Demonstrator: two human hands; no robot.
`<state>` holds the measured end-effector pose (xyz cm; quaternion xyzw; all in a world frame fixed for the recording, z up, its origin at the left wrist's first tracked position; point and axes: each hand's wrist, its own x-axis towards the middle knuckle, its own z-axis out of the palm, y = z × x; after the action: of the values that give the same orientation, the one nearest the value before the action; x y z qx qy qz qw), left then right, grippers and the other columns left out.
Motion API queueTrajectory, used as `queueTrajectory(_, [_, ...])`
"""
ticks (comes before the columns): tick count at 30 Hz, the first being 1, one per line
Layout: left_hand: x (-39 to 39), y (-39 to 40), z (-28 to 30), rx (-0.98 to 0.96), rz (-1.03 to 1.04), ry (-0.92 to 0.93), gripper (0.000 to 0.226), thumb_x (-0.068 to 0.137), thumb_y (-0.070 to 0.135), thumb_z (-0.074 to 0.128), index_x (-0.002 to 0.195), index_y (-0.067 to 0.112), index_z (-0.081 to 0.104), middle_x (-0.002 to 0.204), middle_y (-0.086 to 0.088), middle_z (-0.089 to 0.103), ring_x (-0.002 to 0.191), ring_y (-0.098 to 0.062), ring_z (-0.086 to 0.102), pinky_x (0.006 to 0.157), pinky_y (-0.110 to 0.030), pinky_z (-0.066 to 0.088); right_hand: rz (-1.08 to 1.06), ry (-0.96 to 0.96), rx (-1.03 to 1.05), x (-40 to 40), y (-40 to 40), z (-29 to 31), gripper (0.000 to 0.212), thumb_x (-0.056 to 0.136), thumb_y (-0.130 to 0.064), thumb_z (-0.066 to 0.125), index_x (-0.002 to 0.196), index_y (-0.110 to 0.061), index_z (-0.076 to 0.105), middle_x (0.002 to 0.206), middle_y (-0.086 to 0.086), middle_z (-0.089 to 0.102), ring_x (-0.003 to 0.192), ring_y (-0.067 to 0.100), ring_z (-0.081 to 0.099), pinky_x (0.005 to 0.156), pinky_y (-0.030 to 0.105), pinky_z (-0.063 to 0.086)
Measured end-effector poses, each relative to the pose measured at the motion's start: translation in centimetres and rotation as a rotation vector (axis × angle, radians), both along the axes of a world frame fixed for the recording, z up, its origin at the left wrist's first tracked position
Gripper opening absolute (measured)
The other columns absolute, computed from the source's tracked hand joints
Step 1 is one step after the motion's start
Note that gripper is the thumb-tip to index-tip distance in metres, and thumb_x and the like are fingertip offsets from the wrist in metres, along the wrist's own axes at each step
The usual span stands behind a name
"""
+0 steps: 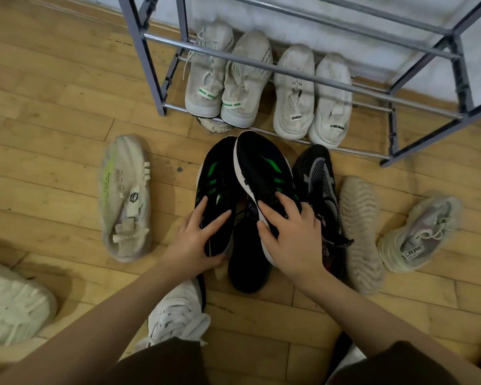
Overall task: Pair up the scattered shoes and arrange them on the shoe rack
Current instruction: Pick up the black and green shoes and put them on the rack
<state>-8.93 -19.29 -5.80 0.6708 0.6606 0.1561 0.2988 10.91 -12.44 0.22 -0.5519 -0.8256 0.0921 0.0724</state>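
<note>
Two black shoes with green stripes are held side by side above the floor in front of the rack. My left hand (199, 236) grips the left black-green shoe (215, 179) at its heel. My right hand (289, 234) grips the right black-green shoe (261, 165), which is tilted on its side. The grey metal shoe rack (289, 70) stands at the top; its bottom shelf holds two pairs of white shoes (225, 76), (313, 98), toes toward the wall.
Loose on the wooden floor: a white strap shoe (125, 198) at left, a plain black shoe (247, 262) under my hands, a black-grey shoe (317, 187), a beige shoe sole-up (361, 232), a beige-pink shoe (419, 234), a white shoe (9, 301) at far left.
</note>
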Motion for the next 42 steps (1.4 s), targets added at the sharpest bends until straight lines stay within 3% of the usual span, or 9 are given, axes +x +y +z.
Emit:
queueTrajectory(4, [-1.2,-0.3,0.2,0.133,0.067,-0.018,0.08,0.077,0.026,0.072,0.142,0.036,0.028,0.154,-0.015,0.011,0.135,-0.04,0.028,0.094,-0.053,0.045,-0.047,0.058,-0.071,-0.9,-0.4,-0.4,0.043,0.088,-0.047,0.04,0.124,-0.033,0.058,0.135,0.005,0.051,0.115,0.044,0.047,0.085,0.055,0.044])
queueTrajectory(11, [0.7,0.4,-0.4,0.01,0.069,0.226,0.088,0.077,0.044,0.064,0.144,0.044,0.008,0.154,-0.022,-0.001,0.125,-0.052,0.031,0.095,-0.057,0.041,-0.017,-0.073,-0.223,-1.5,-0.5,-1.5,0.045,0.093,-0.049,0.044,0.136,-0.04,0.042,0.149,0.005,0.032,0.131,0.042,0.028,0.099,0.055,0.033])
queueTrajectory(14, [0.5,0.4,-0.2,0.056,0.049,0.199,0.081,0.077,0.039,0.067,0.144,0.042,0.021,0.154,-0.019,0.009,0.119,-0.053,0.038,0.085,-0.055,0.049,0.099,-0.11,-0.282,-0.5,-0.4,-0.6,0.057,0.089,-0.061,0.034,0.143,-0.049,0.018,0.157,0.004,0.008,0.14,0.04,0.01,0.107,0.054,0.024])
queueTrajectory(19, [0.4,0.3,0.9,0.167,0.066,0.154,0.064,0.08,0.033,0.065,0.137,0.035,0.038,0.148,-0.013,0.03,0.112,-0.052,0.045,0.079,-0.055,0.049,0.219,-0.199,-0.325,1.2,-1.3,-0.1,0.07,0.086,-0.063,0.046,0.141,-0.055,0.003,0.158,0.002,-0.006,0.142,0.037,-0.007,0.109,0.052,0.027])
queueTrajectory(22, [0.5,0.1,1.5,0.221,0.069,0.151,0.047,0.086,0.042,0.047,0.131,0.032,0.045,0.143,-0.01,0.037,0.11,-0.051,0.046,0.08,-0.057,0.049,0.23,-0.218,-0.282,1.1,-1.4,-0.6,0.067,0.087,-0.056,0.049,0.143,-0.05,0.013,0.156,0.012,0.011,0.138,0.045,0.007,0.105,0.055,0.03])
queueTrajectory(26, [0.8,0.1,2.5,0.278,0.1,0.151,0.042,0.087,0.043,0.044,0.127,0.034,0.047,0.138,-0.01,0.044,0.101,-0.047,0.051,0.073,-0.055,0.051,0.203,-0.041,-0.206,1.0,-1.7,-0.4,0.056,0.086,-0.048,0.045,0.14,-0.034,0.038,0.141,0.018,0.041,0.126,0.05,0.031,0.091,0.061,0.04])
queueTrajectory(30, [1.2,0.0,4.4,0.327,0.2,0.107,0.04,0.088,0.043,0.045,0.126,0.033,0.052,0.137,-0.008,0.047,0.096,-0.044,0.053,0.073,-0.054,0.05,0.187,0.131,-0.058,0.9,-2.0,0.9,0.048,0.087,-0.043,0.048,0.134,-0.028,0.05,0.138,0.017,0.047,0.125,0.047,0.034,0.091,0.058,0.039])
queueTrajectory(37, [0.1,-0.3,9.3,0.51,0.343,0.073,0.035,0.088,0.04,0.049,0.122,0.032,0.055,0.134,-0.01,0.05,0.109,-0.042,0.051,0.077,-0.056,0.048,0.213,0.319,0.143,-1.3,-1.2,5.3,0.043,0.083,-0.04,0.056,0.124,-0.029,0.061,0.131,0.009,0.056,0.121,0.042,0.043,0.084,0.053,0.045])
queueTrajectory(42, [-0.8,0.0,13.0,0.684,0.359,0.172,0.033,0.09,0.035,0.052,0.121,0.027,0.056,0.131,-0.013,0.052,0.105,-0.042,0.054,0.081,-0.054,0.046,0.226,0.457,0.236,-2.9,-0.7,9.3,0.04,0.084,-0.04,0.058,0.122,-0.028,0.062,0.127,0.007,0.06,0.115,0.038,0.051,0.088,0.052,0.044])
